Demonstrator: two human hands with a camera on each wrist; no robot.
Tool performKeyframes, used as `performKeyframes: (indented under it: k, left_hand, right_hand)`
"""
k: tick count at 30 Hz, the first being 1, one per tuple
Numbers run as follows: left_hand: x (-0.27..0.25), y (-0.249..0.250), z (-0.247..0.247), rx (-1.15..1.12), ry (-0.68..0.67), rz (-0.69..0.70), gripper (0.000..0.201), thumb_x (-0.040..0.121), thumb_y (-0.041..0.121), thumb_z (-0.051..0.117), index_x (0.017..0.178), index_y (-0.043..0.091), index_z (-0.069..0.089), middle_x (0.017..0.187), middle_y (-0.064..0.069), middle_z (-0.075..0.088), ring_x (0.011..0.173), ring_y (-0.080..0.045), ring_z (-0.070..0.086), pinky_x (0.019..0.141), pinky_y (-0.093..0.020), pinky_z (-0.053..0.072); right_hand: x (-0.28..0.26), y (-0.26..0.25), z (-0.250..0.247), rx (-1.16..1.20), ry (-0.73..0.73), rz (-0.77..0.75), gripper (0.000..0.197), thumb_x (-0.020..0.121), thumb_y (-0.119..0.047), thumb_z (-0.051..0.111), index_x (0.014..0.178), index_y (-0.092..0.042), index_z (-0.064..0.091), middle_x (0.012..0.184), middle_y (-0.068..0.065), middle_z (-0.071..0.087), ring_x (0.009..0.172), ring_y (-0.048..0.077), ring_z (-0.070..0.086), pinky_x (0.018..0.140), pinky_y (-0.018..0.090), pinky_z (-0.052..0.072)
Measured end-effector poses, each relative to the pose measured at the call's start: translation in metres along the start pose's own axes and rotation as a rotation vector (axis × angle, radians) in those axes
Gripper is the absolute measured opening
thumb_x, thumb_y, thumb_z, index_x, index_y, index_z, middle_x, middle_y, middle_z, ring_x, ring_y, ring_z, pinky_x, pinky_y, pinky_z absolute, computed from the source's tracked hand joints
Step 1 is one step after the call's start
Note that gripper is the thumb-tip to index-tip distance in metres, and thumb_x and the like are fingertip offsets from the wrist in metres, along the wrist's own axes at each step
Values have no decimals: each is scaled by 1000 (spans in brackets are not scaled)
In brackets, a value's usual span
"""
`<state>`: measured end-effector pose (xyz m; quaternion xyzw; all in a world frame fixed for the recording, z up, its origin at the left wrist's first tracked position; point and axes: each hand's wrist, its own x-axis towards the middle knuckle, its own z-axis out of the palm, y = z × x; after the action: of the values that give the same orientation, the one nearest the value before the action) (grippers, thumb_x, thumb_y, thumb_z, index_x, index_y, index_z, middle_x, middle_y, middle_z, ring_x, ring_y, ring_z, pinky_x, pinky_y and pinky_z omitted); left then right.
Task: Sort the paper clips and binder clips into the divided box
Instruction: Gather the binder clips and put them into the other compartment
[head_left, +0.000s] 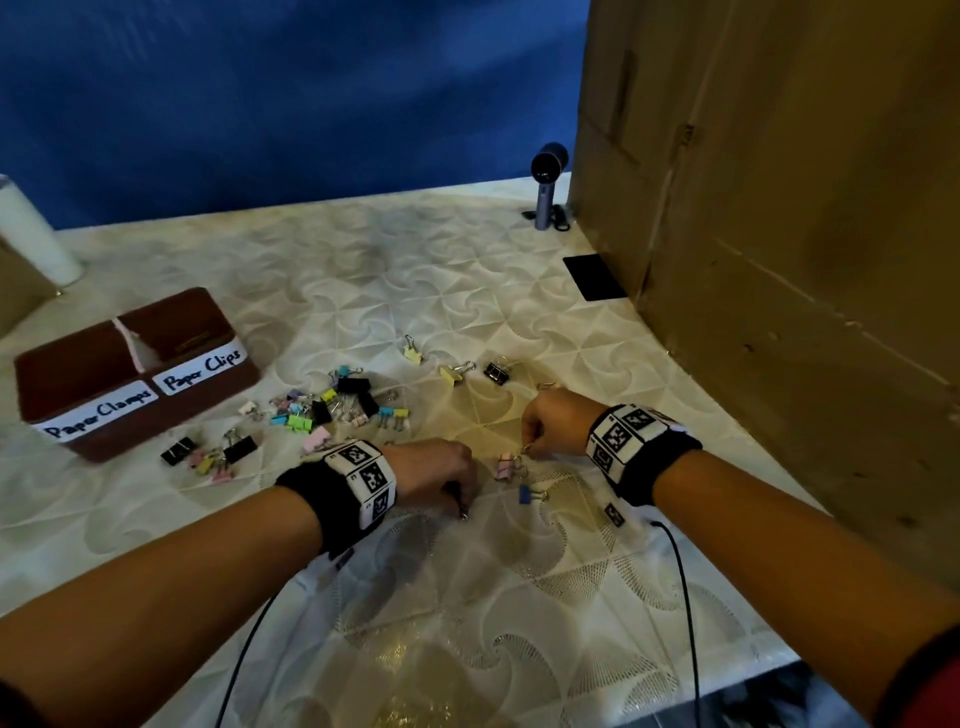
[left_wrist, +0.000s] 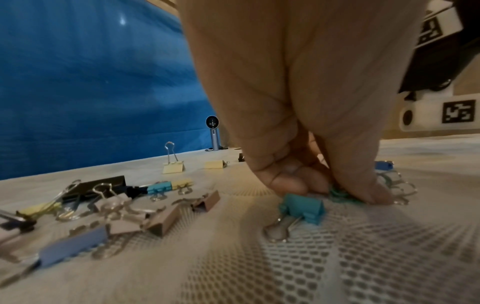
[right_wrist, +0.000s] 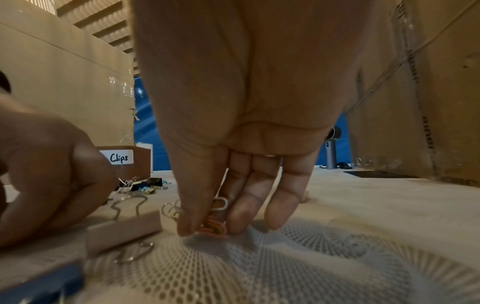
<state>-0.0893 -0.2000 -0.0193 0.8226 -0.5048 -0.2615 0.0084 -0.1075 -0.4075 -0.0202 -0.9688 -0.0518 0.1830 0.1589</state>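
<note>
The brown divided box, labelled "Paper Clamps" and "Paper Clips", stands at the left. A heap of coloured binder clips lies in the middle of the patterned cloth. My left hand is down on the cloth, and its thumb and fingers pinch green paper clips just behind a teal binder clip. My right hand pinches a small bunch of pink and silver paper clips against the cloth. A pink binder clip and a blue one lie between the hands.
A tall cardboard box walls off the right side. A small grey device on a stand and a black card sit at the back right. A white cylinder stands far left. Wrist cables trail over the near cloth.
</note>
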Motion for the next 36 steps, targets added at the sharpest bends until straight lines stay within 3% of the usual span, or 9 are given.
performKeyframes:
  k: [8, 12, 15, 19, 23, 25, 28, 32, 36]
  left_hand:
    - [-3, -6, 5, -127, 76, -29, 25, 80, 21, 68, 105, 14, 64, 104, -4, 67, 93, -17, 61, 73, -17, 39]
    - [-1, -7, 5, -117, 48, -48, 20, 80, 21, 67, 100, 18, 67, 103, -1, 68, 84, -8, 56, 72, -14, 36]
    - [0, -11, 7, -136, 24, -36, 16, 82, 22, 67, 97, 16, 68, 101, -2, 68, 83, -9, 57, 70, -14, 38]
    - [-11, -18, 0, -201, 136, -98, 19, 87, 27, 62, 102, 15, 64, 102, 1, 66, 86, -10, 56, 76, -19, 42]
    - [-15, -32, -14, -201, 235, -134, 12, 86, 21, 62, 98, 18, 63, 97, 3, 66, 87, -10, 57, 78, -21, 43]
    - [-14, -30, -15, -198, 211, -129, 14, 85, 21, 64, 100, 21, 64, 98, 4, 66, 88, -10, 58, 80, -23, 45]
    - [-8, -18, -7, -116, 120, -89, 22, 85, 28, 64, 107, 24, 64, 98, 4, 58, 88, -10, 53, 77, -19, 38]
    - [2, -11, -3, -86, 34, 101, 19, 82, 21, 66, 101, 18, 69, 99, -1, 70, 88, -14, 60, 75, -14, 36]
    - [6, -16, -1, -91, 10, 107, 14, 81, 20, 66, 95, 17, 70, 94, 0, 71, 78, -7, 57, 74, -15, 39]
  right_hand:
    - [0, 2, 4, 30, -3, 2, 4, 76, -15, 71, 79, -14, 71, 73, -3, 64, 68, 12, 58, 64, 24, 43]
    - [1, 2, 4, 28, -6, 10, 7, 76, -17, 72, 82, -13, 71, 81, 2, 69, 71, 13, 58, 67, 24, 45]
    - [0, 3, 4, 24, 14, 4, 9, 76, -18, 72, 84, -13, 72, 88, 4, 72, 73, 11, 58, 68, 23, 44]
    - [-1, 2, 3, 23, 26, -13, 12, 79, -18, 70, 89, -12, 72, 91, 5, 72, 75, 10, 57, 69, 22, 43]
    - [1, 3, 1, 40, 16, -14, 12, 79, -18, 71, 89, -12, 72, 92, 5, 72, 75, 10, 58, 70, 23, 44]
    - [2, 3, 1, 34, 5, -16, 12, 78, -18, 71, 89, -12, 72, 92, 5, 73, 75, 10, 58, 70, 22, 44]
    - [3, 3, 0, 35, 1, -14, 12, 78, -16, 71, 88, -11, 72, 92, 6, 73, 75, 11, 58, 70, 22, 44]
    - [4, 4, 0, 32, -2, -18, 12, 78, -15, 70, 88, -10, 72, 92, 8, 72, 76, 11, 58, 71, 23, 45]
    - [4, 4, 0, 29, -4, -20, 13, 78, -16, 70, 90, -9, 72, 93, 7, 72, 76, 11, 57, 71, 23, 45]
